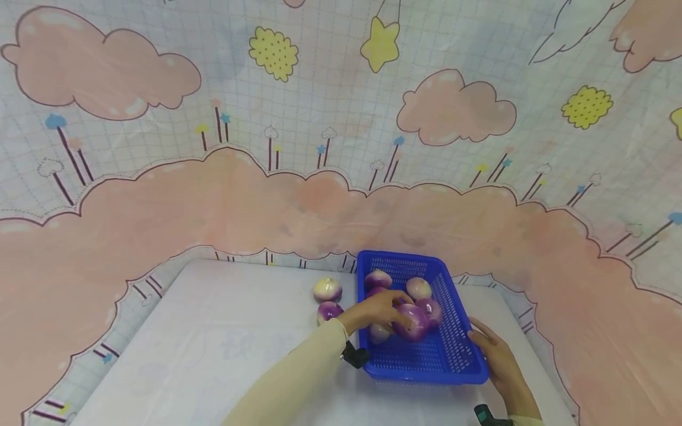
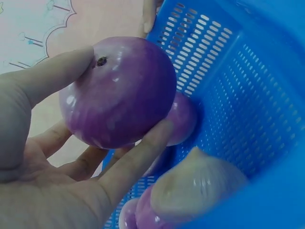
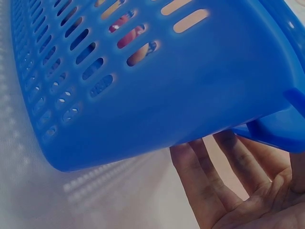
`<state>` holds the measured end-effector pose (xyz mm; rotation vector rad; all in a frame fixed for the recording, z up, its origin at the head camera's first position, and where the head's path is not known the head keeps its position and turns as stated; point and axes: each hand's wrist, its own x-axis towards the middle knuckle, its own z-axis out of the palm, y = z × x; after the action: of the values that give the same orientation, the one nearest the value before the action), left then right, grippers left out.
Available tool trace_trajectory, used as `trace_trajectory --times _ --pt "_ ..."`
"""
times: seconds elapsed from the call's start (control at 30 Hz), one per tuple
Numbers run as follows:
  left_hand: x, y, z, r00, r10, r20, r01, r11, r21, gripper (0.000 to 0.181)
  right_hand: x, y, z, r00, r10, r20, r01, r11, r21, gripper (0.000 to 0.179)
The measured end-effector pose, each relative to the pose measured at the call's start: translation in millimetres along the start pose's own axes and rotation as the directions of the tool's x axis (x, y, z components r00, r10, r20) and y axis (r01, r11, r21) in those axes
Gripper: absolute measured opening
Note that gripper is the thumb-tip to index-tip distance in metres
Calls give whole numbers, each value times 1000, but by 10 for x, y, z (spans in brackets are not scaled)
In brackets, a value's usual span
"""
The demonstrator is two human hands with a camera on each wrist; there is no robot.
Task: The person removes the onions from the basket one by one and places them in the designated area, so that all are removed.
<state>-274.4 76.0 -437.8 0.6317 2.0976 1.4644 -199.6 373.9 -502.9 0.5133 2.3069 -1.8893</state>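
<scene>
My left hand reaches over the left side of a blue plastic basket. Thumb and fingers grip a glossy purple onion, its dark root scar showing near the thumb in the left wrist view. Several other onions lie inside, among them a pale one with a pointed tip and a purple one right behind the held one. At the basket's right side is my right hand. Its extended fingers touch the outer wall under the rim in the right wrist view.
Left of the basket, a whitish onion and a purple one stand on the white table. A printed cloth with clouds and stars hangs behind the table. Slotted walls enclose the basket's contents.
</scene>
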Motion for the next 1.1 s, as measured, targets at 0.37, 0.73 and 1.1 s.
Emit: trace_trajectory --times 0.37,0.73,1.1 --pt "-176 -135 -144 996 65 -65 -67 997 -30 43 8 1 -6 1000 0 0 0 1000 -14 74" --pt "-511 -157 -389 984 150 -95 -159 982 -103 45 16 -4 -2 1000 0 3 0 1000 -20 73" --pt "-741 -225 -591 960 171 -223 -185 982 -44 49 17 -4 5 1000 -4 -1 4 1000 -7 71"
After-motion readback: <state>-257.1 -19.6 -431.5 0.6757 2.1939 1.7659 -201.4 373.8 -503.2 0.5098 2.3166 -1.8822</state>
